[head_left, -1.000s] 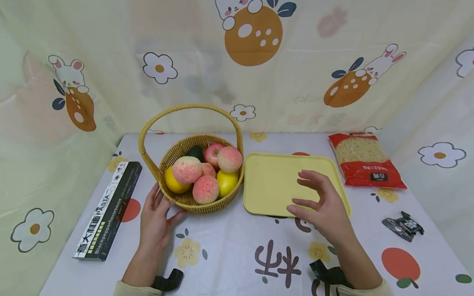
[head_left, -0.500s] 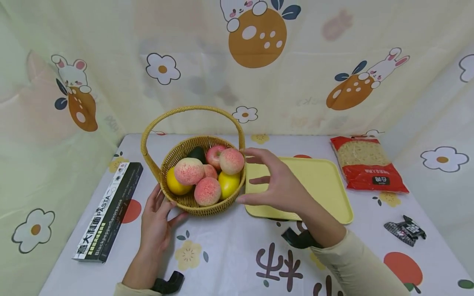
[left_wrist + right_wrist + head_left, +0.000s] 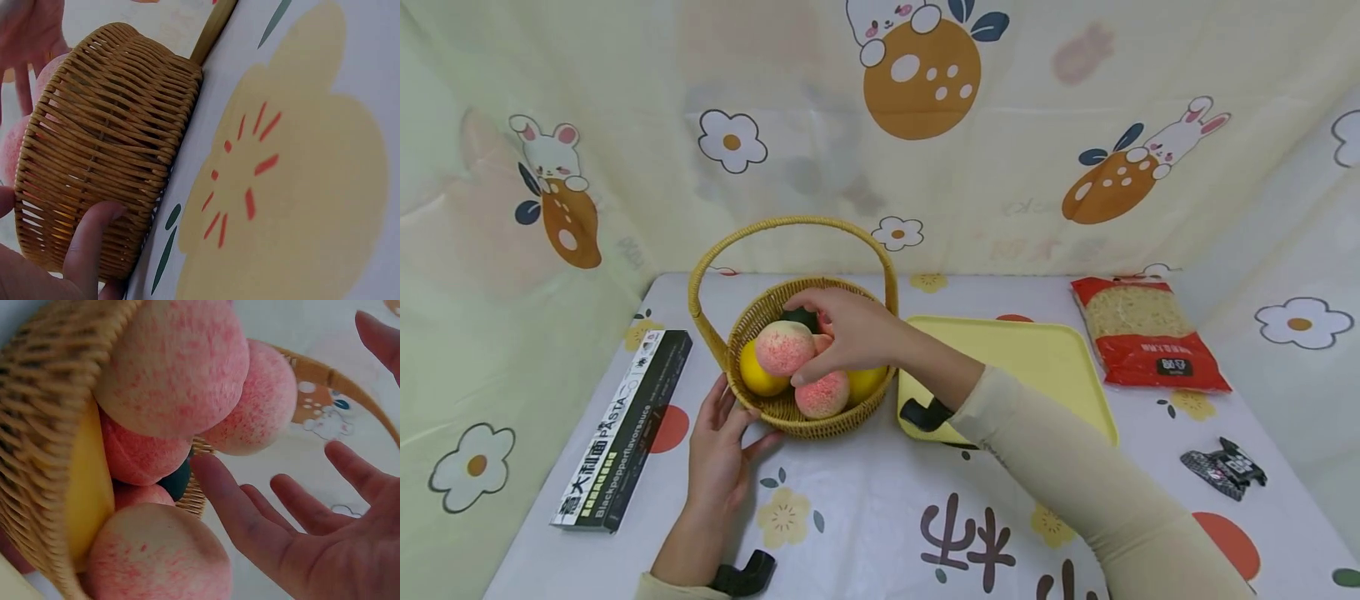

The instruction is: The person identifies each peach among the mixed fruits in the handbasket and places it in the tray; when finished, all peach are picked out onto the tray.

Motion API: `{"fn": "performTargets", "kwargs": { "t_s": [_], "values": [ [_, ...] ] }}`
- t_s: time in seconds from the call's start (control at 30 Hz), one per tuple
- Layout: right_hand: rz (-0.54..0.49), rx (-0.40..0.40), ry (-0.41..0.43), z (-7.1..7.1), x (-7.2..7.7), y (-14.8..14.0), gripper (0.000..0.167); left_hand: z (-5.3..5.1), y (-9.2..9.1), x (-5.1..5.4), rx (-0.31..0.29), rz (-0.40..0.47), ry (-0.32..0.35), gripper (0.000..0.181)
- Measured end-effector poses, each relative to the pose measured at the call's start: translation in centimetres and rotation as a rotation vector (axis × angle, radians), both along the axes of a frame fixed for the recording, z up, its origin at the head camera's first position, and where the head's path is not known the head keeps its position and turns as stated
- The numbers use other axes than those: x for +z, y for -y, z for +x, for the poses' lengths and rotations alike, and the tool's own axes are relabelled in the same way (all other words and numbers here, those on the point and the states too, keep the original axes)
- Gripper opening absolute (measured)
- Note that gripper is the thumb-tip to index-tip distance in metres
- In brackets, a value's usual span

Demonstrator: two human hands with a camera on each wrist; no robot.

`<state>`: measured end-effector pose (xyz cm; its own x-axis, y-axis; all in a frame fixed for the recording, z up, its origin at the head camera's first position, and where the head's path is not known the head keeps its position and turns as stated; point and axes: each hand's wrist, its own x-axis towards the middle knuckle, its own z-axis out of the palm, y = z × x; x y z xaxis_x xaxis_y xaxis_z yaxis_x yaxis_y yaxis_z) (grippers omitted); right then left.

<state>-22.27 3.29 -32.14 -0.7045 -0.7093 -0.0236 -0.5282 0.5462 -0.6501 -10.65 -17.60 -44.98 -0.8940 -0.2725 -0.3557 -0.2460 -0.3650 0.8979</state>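
Observation:
A woven basket (image 3: 823, 428) with an arched handle holds several fruits. My left hand (image 3: 721, 454) rests against its front left side; in the left wrist view the thumb (image 3: 90, 244) lies on the woven wall. Over the basket is my right hand (image 3: 853, 333), fingers spread. A pale pink peach (image 3: 784, 348) lies just left of its thumb and fingertips. The right wrist view shows a gap between those fingers and the peaches. Another peach (image 3: 822, 396) sits below the hand, near a yellow fruit (image 3: 762, 371) and a dark green fruit (image 3: 801, 317). The right hand hides other fruit.
A yellow tray (image 3: 1030, 354) lies right of the basket, partly under the right forearm. Beyond it is a red bag of pasta (image 3: 1157, 333). A black pasta box (image 3: 625, 429) lies at left, and a small black packet (image 3: 1225, 467) at right.
My right hand has moved left from above the tray, past the basket's right rim, to over the fruit. The left hand stays at the basket.

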Motion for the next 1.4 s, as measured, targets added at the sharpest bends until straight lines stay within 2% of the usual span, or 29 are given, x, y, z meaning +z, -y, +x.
{"fn": "performTargets", "kwargs": {
  "t_s": [0.13,0.33,0.53,0.73,0.97,1.1,1.23,1.4],
  "values": [
    [0.097,0.030,0.049,-1.0,0.6,1.7,0.091,-0.1,0.1,0.1,0.003,-0.001,-0.010,0.080],
    [0.160,0.060,0.147,-1.6,1.1,3.8,0.091,0.0,0.2,0.0,-0.009,0.004,0.003,0.080],
    [0.255,0.124,0.112,-2.0,1.0,5.2,0.091,0.0,0.2,-0.2,-0.019,0.007,0.000,0.080],
    [0.312,0.145,0.113,-2.2,0.0,6.1,0.084,-0.1,0.2,-0.2,-0.024,0.011,0.000,0.080],
    [0.305,0.149,0.069,-2.2,-1.0,6.7,0.067,0.0,0.2,-0.2,-0.020,0.013,-0.006,0.081],
    [0.277,0.126,0.082,-2.1,-1.2,6.9,0.060,0.0,0.2,-0.2,-0.019,0.014,-0.009,0.081],
    [0.264,0.108,0.110,-2.2,-1.0,6.7,0.058,0.0,0.2,-0.2,-0.013,0.012,-0.010,0.081],
    [0.245,0.124,0.113,-2.5,-0.2,6.3,0.053,-0.1,0.2,-0.1,-0.001,0.011,-0.005,0.081]
  ]
}}
